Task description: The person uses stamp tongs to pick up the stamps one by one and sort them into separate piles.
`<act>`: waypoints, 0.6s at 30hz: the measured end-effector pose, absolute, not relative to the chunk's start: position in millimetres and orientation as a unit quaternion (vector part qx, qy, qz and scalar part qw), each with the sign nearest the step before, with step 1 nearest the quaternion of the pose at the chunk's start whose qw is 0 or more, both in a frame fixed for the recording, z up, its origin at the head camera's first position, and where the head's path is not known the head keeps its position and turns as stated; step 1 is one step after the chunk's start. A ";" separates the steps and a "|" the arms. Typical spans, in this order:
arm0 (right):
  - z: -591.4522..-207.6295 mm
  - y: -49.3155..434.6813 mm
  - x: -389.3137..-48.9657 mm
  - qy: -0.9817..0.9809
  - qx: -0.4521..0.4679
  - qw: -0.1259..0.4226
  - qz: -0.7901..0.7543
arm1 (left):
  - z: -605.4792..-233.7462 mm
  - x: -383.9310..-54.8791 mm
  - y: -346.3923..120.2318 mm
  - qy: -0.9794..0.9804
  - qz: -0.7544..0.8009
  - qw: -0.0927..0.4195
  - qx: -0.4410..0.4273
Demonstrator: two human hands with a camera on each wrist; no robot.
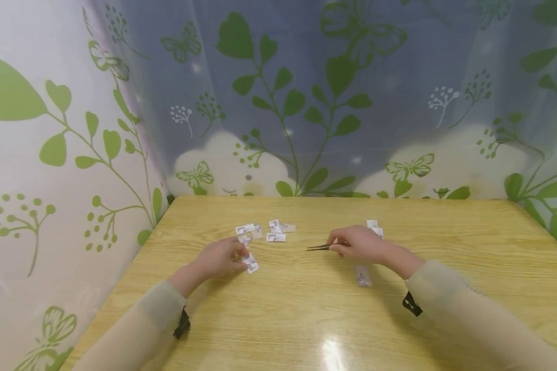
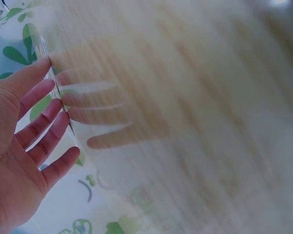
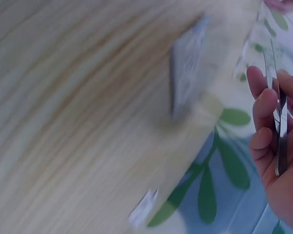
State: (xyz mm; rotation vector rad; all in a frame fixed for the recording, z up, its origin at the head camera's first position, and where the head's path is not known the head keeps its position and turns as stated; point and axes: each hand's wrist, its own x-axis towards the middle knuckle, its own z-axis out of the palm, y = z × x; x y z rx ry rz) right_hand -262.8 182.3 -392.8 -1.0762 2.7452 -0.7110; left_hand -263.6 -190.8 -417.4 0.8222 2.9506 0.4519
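My right hand point(image 1: 359, 245) holds a pair of dark metal tweezers point(image 1: 319, 248), their tips pointing left over the table. In the right wrist view the tweezers point(image 3: 278, 117) lie between thumb and fingers, their two arms slightly apart at the tips. My left hand point(image 1: 220, 257) is low over the table at the left, fingertips right at a small white printed slip point(image 1: 250, 263). The left wrist view shows the left hand point(image 2: 27, 141) with fingers spread and loosely extended, nothing between them. Another slip point(image 1: 245, 240) lies just beyond that hand, partly hidden.
Further white slips point(image 1: 246, 229) lie behind the left hand, with another group point(image 1: 276, 237) right of them. Near the right hand lie a slip point(image 1: 364, 276) in front and a few more point(image 1: 372, 224) behind. The wood-grain table point(image 1: 278, 309) ends at a leaf-patterned curtain point(image 1: 278, 103).
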 end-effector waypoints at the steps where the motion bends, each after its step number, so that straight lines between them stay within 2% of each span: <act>1: -393.7 175.7 -263.4 0.902 -0.361 0.054 -0.230 | -417.7 -263.5 -191.0 0.952 0.146 0.022 0.267; 11: -398.5 122.0 -272.2 0.901 -0.383 0.070 -0.189 | -419.5 -265.0 -192.8 0.948 0.147 0.017 0.281; 18: -399.7 93.4 -273.0 0.898 -0.404 0.053 -0.166 | -419.7 -265.2 -193.5 0.944 0.150 0.009 0.292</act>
